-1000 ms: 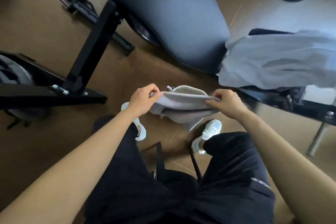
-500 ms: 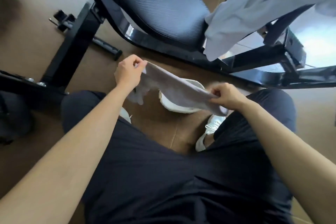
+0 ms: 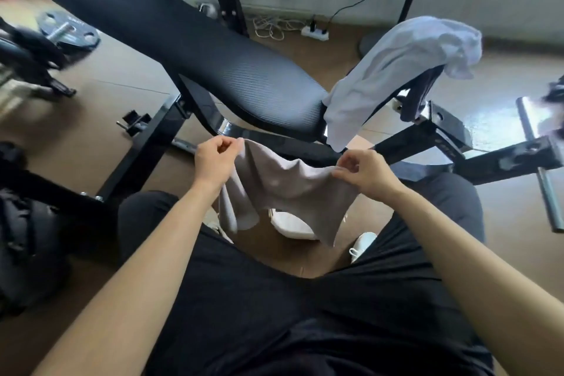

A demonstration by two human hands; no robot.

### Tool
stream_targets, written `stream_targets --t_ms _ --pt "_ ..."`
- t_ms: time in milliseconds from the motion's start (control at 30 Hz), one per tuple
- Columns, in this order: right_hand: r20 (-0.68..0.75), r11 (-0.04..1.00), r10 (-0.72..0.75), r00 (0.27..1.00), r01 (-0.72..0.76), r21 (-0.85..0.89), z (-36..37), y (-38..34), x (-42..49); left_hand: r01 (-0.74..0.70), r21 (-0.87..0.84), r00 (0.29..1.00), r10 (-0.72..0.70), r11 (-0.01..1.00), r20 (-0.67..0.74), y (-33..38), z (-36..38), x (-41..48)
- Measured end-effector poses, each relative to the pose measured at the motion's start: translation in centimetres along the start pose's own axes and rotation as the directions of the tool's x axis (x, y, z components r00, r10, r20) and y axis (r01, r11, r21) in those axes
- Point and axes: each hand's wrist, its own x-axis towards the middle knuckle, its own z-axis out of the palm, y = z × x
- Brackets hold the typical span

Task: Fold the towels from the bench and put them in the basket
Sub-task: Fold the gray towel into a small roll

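Above the brown floor (image 3: pixel 100 76), our left hand (image 3: pixel 215 159) and right hand (image 3: pixel 364 169) pinch the limp, light towel (image 3: pixel 283 183), fingers (image 3: pixel 227 146) clamped seemingly at corners

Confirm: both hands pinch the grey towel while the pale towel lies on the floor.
Wrong on one point. The head view shows the left hand and right hand pinching the grey towel, but the pale towel hangs draped over the bench.

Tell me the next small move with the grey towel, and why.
Probably bring the left hand across to the right hand, folding the grey towel in half: each hand pinches an upper corner, and the cloth sags loosely between them.
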Motion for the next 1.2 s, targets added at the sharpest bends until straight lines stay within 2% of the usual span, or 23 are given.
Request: stream_targets --t_ms 133,233,300,367,500,667,767,867,1000,1100,1200 --pt "-0.006 0.991 -0.133 0.991 0.133 0.031 1.1 -4.0 0.9 -0.121 -0.032 0.976 0.125 0.992 0.177 1.1 1.2 -1.7" --pt "0.042 0.982 -0.186 0.982 0.186 0.016 2.5 -6.2 1.2 -0.226 -0.044 0.91 0.227 0.973 0.348 1.5 2.5 -2.5" --pt "0.072 0.981 -0.194 0.978 0.194 0.016 3.6 -6.8 1.4 -0.278 -0.048 0.862 0.271 0.959 0.427 1.5 3.2 -2.9" --pt "0.09 0.987 -0.162 0.983 0.16 0.03 4.5 -6.5 1.6 -0.281 -0.05 0.847 0.272 0.958 0.457 1.1 3.6 -3.0" --pt "0.129 0.996 -0.082 0.988 0.076 0.054 5.1 -4.0 1.7 -0.251 -0.001 0.816 0.212 0.968 0.537 -1.4 4.1 -2.8" --pt "0.191 0.99 0.025 0.981 -0.051 0.133 5.1 -0.6 1.5 -0.226 0.176 0.703 0.036 0.958 0.711 -5.3 4.2 -1.9" --pt "0.18 0.978 0.098 0.979 -0.128 0.165 5.0 1.2 1.7 -0.23 0.309 0.652 -0.09 0.923 0.753 -7.2 4.3 -1.5" --pt "0.165 0.975 0.153 0.974 -0.176 0.133 5.2 3.2 2.0 -0.193 0.378 0.663 -0.164 0.906 0.731 -9.1 4.2 -0.7" --pt "0.087 0.957 0.268 0.959 -0.276 0.094 5.5 5.5 2.3 -0.116 0.385 0.704 -0.198 0.915 0.682 -11.0 3.6 0.3" --pt "0.037 0.936 0.321 0.946 -0.323 0.141 5.2 5.8 3.1 -0.085 0.399 0.711 -0.225 0.913 0.666 -11.1 4.2 0.5" --pt "-0.001 0.917 0.375 0.927 -0.37 0.151 5.0 6.3 3.8 -0.034 0.356 0.78 -0.198 0.934 0.593 -10.7 5.1 1.2"
